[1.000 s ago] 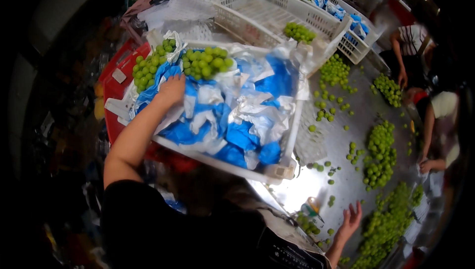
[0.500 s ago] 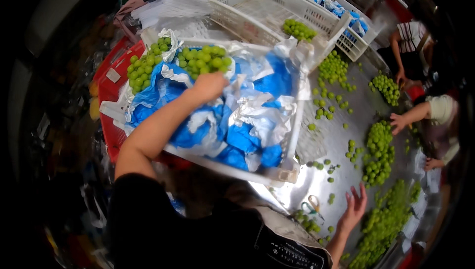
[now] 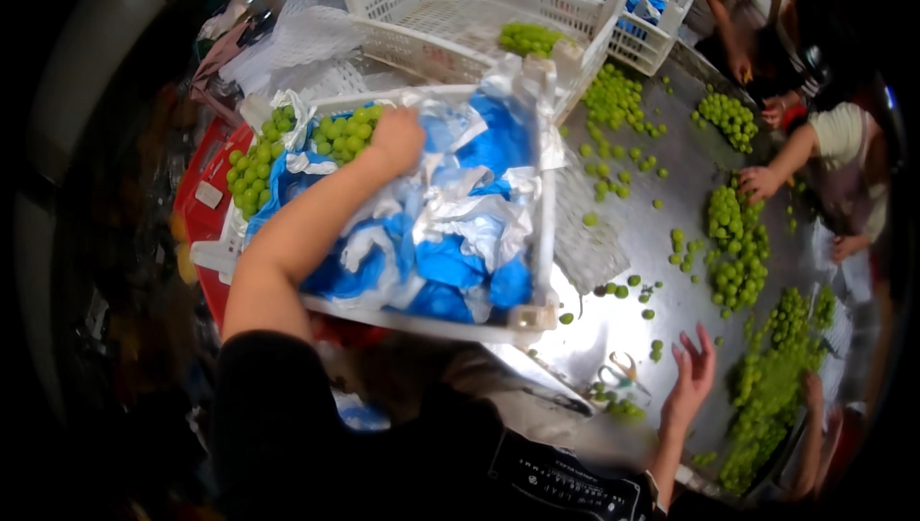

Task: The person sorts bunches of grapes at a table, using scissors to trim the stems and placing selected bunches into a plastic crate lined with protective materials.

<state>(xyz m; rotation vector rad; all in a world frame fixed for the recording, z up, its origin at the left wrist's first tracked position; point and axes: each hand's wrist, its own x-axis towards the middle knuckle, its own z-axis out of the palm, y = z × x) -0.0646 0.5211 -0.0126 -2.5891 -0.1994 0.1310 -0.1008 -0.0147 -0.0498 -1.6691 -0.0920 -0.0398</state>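
Note:
My left hand point(image 3: 398, 140) reaches into a white plastic crate point(image 3: 431, 329), its fingers curled at the right edge of a bunch of green grapes point(image 3: 345, 134). Whether it grips the bunch or the paper there is hidden. Crumpled blue-and-white wrapping paper point(image 3: 450, 262) fills most of the crate. Another grape bunch point(image 3: 253, 174) sits in its left corner. My right hand point(image 3: 690, 382) is raised over the metal table point(image 3: 613, 257) with fingers spread, holding nothing. Scissors point(image 3: 623, 372) and a few grapes lie on the table beside it.
A red crate point(image 3: 196, 197) shows under the white one. Behind stands another white crate point(image 3: 412, 46) with a grape bunch point(image 3: 530, 39). Loose grapes and larger bunches point(image 3: 738, 248) cover parts of the table. Co-workers' hands point(image 3: 760, 183) are on the right, one touching a bunch.
The view has shifted, and the crate sits slightly further left. My left hand has moved up along the bunch's edge. A co-worker's hand now touches a bunch; another person's arms show at lower right.

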